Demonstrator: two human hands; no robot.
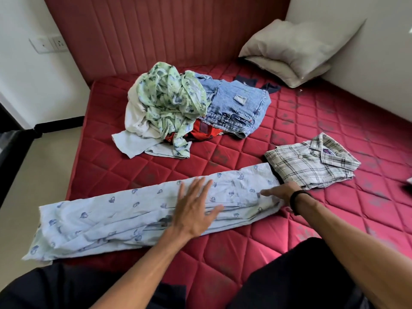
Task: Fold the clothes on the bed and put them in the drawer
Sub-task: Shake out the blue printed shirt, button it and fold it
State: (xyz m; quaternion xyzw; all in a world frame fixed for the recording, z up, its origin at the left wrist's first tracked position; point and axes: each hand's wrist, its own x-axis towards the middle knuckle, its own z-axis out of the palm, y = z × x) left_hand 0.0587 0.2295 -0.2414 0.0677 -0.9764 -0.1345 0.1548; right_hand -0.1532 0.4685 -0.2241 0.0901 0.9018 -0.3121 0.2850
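Across the near edge of the bed (245, 253), straight fingers (196, 188) of the left hand (194, 210) pressed flat on the pale blue shirt (124, 210); the right hand (282, 191) lay open, gripping nothing, at its end beside the folded plaid shirt (312, 166). Light, limp cloth, probably best pinched at the ends.

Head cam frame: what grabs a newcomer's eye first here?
Likely the long pale blue printed shirt stretched across the near edge of the red quilted mattress, with the left hand flat on its middle and the right hand at its right end. Behind it sits an unfolded pile topped by a green floral garment beside jeans; a folded plaid shirt lies at right.
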